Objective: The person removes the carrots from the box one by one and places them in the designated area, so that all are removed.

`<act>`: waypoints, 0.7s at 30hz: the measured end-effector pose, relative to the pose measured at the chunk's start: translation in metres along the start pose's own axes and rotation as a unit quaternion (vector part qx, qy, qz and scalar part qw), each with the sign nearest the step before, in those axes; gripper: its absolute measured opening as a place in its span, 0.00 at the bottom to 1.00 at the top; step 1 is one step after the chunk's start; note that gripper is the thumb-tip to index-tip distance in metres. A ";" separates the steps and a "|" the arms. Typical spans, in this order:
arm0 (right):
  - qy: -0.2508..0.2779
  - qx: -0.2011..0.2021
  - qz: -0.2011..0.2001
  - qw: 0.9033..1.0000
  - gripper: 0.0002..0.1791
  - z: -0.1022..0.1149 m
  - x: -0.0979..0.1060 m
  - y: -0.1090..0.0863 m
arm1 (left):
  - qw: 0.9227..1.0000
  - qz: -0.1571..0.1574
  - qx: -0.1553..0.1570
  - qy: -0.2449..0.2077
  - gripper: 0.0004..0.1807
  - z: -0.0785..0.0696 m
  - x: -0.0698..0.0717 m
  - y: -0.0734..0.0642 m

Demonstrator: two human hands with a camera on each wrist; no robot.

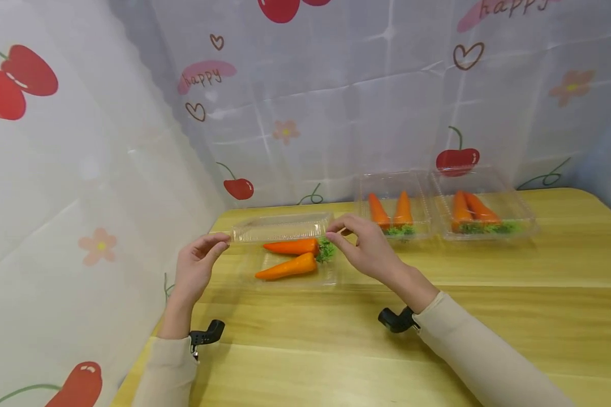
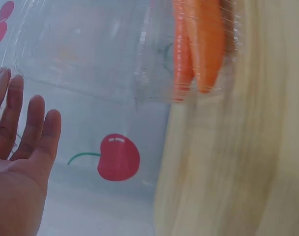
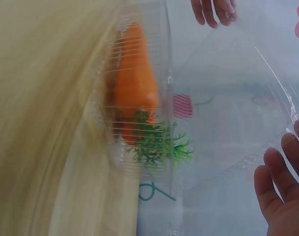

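Observation:
A clear plastic clamshell box (image 1: 249, 277) lies on the table with its hinged lid (image 1: 280, 227) raised at an angle. Inside are two orange carrots, the upper carrot (image 1: 291, 247) and the lower carrot (image 1: 287, 267), with green leafy tops (image 1: 326, 250) toward the right. My left hand (image 1: 193, 274) pinches the lid's left corner between thumb and fingers. At the opposite corner, my right hand (image 1: 364, 249) grips the lid the same way. In the right wrist view, the see-through lid (image 3: 228, 98) stands up from the base, spanning both hands.
Toward the back right, a clear box (image 1: 420, 226) and another clear box (image 1: 526, 223) stand side by side, each with two carrots and green tops. A patterned curtain (image 1: 336, 102) hangs behind the wooden table (image 1: 305, 339), and another sheet (image 1: 107, 186) closes the left side.

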State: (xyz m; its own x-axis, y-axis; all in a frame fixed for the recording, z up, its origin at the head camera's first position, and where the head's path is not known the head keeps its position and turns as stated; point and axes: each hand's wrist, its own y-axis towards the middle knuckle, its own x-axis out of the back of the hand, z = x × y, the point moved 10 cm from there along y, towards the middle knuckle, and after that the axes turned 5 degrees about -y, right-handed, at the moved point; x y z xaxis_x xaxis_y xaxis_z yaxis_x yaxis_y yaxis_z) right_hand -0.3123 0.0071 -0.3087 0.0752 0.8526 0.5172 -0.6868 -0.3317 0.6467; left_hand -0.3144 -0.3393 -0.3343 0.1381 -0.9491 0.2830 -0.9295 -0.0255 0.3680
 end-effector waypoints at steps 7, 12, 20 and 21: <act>0.072 -0.101 0.001 0.992 0.11 -0.020 0.000 0.015 | 0.999 -0.011 0.001 -0.049 0.18 -0.008 0.002 0.026; 0.119 -0.155 -0.011 0.981 0.16 -0.034 0.004 0.023 | 0.997 -0.003 -0.003 -0.075 0.20 -0.010 -0.003 0.044; 0.134 -0.187 0.007 0.973 0.23 -0.045 -0.002 0.032 | 0.993 0.012 0.029 -0.113 0.20 0.007 -0.008 0.058; 0.136 -0.191 0.008 0.972 0.23 -0.046 -0.003 0.033 | 0.993 0.016 0.029 -0.113 0.21 0.009 -0.009 0.059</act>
State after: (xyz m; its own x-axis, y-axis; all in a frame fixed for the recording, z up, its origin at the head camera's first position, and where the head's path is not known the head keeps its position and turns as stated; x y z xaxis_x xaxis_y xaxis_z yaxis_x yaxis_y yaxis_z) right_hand -0.3687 0.0123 -0.3144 -0.0954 0.9412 0.3240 -0.9083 -0.2155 0.3586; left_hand -0.3737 -0.3352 -0.3225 0.0340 -0.9957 0.0859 -0.9511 -0.0058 0.3087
